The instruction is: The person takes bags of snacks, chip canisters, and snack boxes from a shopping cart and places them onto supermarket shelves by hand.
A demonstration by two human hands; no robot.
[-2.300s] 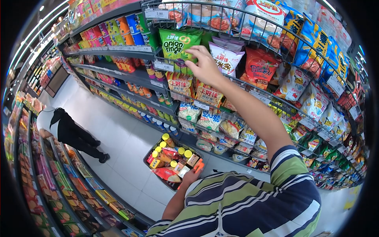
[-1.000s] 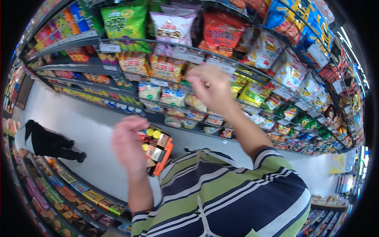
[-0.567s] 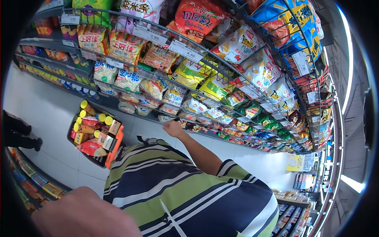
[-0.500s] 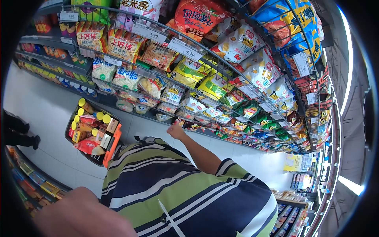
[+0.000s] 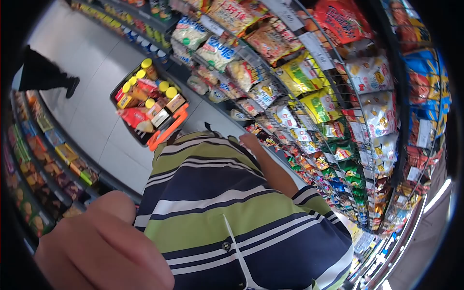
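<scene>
My right hand hangs beside my striped shirt, near the lower part of the snack shelves, apart from the packets. Its fingers look curled, and nothing shows in them. Large and very close at the lower left is my left hand, bent and blurred; its fingertips and anything in them are hidden. In front of me on the floor stands a dark shopping basket with an orange handle. Several yellow-lidded containers, a red packet and small boxes fill it. Neither visible hand touches the basket.
Bagged snacks with price tags line the wire racks on the right. Lower shelving with boxed goods runs along the left. Another person's dark-clad leg stands on the tiled floor at the upper left.
The view has turned, so the basket and snack shelves sit farther right. My right hand appears closer to my shirt. More of the left shelving shows, and my left hand fills more of the corner.
</scene>
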